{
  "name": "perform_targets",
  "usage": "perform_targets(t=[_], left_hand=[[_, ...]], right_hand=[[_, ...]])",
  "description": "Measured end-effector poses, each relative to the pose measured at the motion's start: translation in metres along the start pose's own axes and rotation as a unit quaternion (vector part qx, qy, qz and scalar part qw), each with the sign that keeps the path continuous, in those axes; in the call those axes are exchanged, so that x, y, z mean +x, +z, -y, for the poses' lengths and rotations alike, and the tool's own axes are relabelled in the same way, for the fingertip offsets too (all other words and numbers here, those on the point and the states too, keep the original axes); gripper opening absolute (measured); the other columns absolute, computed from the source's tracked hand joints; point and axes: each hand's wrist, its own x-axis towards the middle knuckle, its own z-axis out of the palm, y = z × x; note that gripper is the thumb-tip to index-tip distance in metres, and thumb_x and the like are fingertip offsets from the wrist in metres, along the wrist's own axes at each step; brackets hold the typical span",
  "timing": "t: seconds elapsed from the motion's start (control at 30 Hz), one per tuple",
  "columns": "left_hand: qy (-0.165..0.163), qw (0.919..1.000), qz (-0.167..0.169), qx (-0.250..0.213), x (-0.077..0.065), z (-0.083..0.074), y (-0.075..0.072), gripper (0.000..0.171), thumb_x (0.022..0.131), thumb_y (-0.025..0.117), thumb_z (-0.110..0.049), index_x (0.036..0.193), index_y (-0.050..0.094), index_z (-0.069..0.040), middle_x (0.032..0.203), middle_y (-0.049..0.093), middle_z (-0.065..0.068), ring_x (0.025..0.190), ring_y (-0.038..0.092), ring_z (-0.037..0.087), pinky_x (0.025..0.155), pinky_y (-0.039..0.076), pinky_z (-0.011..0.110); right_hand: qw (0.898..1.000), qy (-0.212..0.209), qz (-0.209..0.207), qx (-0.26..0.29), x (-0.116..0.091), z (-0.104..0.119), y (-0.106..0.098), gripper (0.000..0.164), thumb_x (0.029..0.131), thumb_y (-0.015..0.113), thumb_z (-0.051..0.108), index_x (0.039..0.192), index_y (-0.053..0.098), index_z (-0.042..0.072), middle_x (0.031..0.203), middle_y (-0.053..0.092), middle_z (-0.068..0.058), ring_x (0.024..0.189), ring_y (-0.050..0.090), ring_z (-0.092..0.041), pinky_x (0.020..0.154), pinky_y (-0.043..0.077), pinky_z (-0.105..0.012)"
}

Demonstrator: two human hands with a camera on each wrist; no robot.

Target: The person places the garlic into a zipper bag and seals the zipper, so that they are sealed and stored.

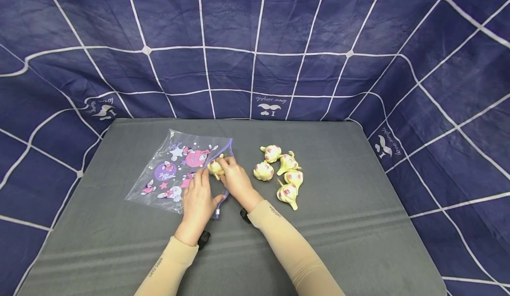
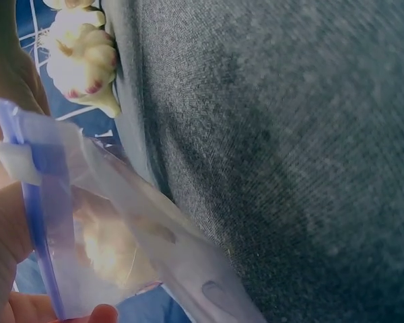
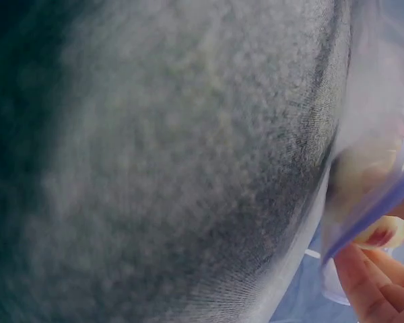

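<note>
A clear zip bag [image 1: 159, 185] with pink and purple cartoon prints lies flat at the left, its purple zip edge [image 1: 229, 148] facing right. In the head view my right hand [image 1: 237, 178] grips a garlic bulb [image 1: 215, 167] at the bag's mouth. The left wrist view shows a blurred bulb [image 2: 111, 252] through the film, and the bag's white slider [image 2: 17, 161]. My left hand [image 1: 197, 198] rests on the bag beside the mouth, its fingers straight and its thumb spread toward the zip edge.
Several more garlic bulbs [image 1: 292, 178] are grouped on the grey cloth-covered table [image 1: 350, 234], right of my right hand. Dark blue cloth [image 1: 299, 26] with white grid lines rises behind the table and along both sides.
</note>
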Motion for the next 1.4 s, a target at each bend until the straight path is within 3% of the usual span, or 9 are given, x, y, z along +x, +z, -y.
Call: perform_targets(t=[0.27,0.47,0.63,0.87,1.03,1.2,1.4], left_hand=[[0.020,0.9991,-0.036,-0.005,0.001,0.000,0.005,0.105,0.055,0.096,-0.029,0.139,0.043,0.006,0.139,0.047,0.023,0.107,0.058,0.043,0.076,0.051,0.055],[0.018,0.9995,-0.025,-0.011,0.001,0.000,0.005,0.105,0.059,0.095,-0.027,0.142,0.041,0.006,0.142,0.045,0.023,0.104,0.058,0.044,0.075,0.053,0.055],[0.018,0.9987,-0.011,-0.046,0.000,0.000,0.005,0.094,0.069,0.090,-0.018,0.143,0.039,0.008,0.143,0.042,0.025,0.105,0.057,0.047,0.073,0.054,0.057],[0.029,0.9936,-0.031,-0.105,-0.001,0.000,0.007,0.075,0.074,0.073,0.007,0.140,0.039,0.013,0.138,0.039,0.034,0.103,0.057,0.052,0.079,0.052,0.059],[0.015,0.9922,-0.011,-0.123,-0.001,0.000,0.007,0.074,0.073,0.069,0.012,0.140,0.039,0.014,0.135,0.033,0.041,0.086,0.060,0.053,0.070,0.054,0.057],[0.000,0.9929,0.022,-0.117,-0.003,0.000,0.008,0.076,0.074,0.073,0.010,0.140,0.036,0.016,0.132,0.033,0.041,0.087,0.060,0.053,0.072,0.055,0.056],[-0.016,0.9921,0.049,-0.114,-0.004,0.001,0.009,0.084,0.072,0.078,0.006,0.141,0.031,0.018,0.129,0.037,0.040,0.092,0.059,0.054,0.079,0.054,0.058]], right_hand=[[1.000,-0.010,0.013,-0.025,0.002,0.000,0.001,0.045,0.089,0.072,0.012,0.133,0.061,0.016,0.117,0.063,-0.010,0.084,0.070,-0.021,0.073,0.059,-0.029],[1.000,-0.009,-0.001,-0.021,0.007,-0.001,0.005,0.043,0.089,0.072,0.015,0.131,0.063,0.011,0.112,0.064,-0.007,0.085,0.070,-0.019,0.074,0.058,-0.028],[1.000,0.005,-0.003,-0.019,0.010,-0.002,0.008,0.041,0.088,0.073,0.014,0.128,0.064,0.007,0.110,0.066,-0.008,0.087,0.070,-0.020,0.076,0.058,-0.028],[1.000,0.018,-0.019,0.003,0.010,-0.003,0.009,0.042,0.087,0.073,0.011,0.127,0.063,0.004,0.111,0.066,-0.009,0.085,0.070,-0.023,0.075,0.058,-0.032],[0.999,0.034,-0.012,0.019,0.006,-0.003,0.003,0.047,0.087,0.072,0.010,0.132,0.060,0.004,0.117,0.065,-0.010,0.087,0.071,-0.024,0.076,0.059,-0.032],[0.999,0.035,-0.014,0.022,0.001,-0.005,-0.005,0.051,0.087,0.071,0.009,0.136,0.057,0.003,0.122,0.064,-0.011,0.083,0.070,-0.019,0.072,0.058,-0.027],[0.994,0.058,-0.038,0.089,-0.007,-0.008,-0.031,0.049,0.087,0.073,0.012,0.134,0.059,0.006,0.121,0.064,-0.010,0.086,0.070,-0.014,0.069,0.056,-0.024]])
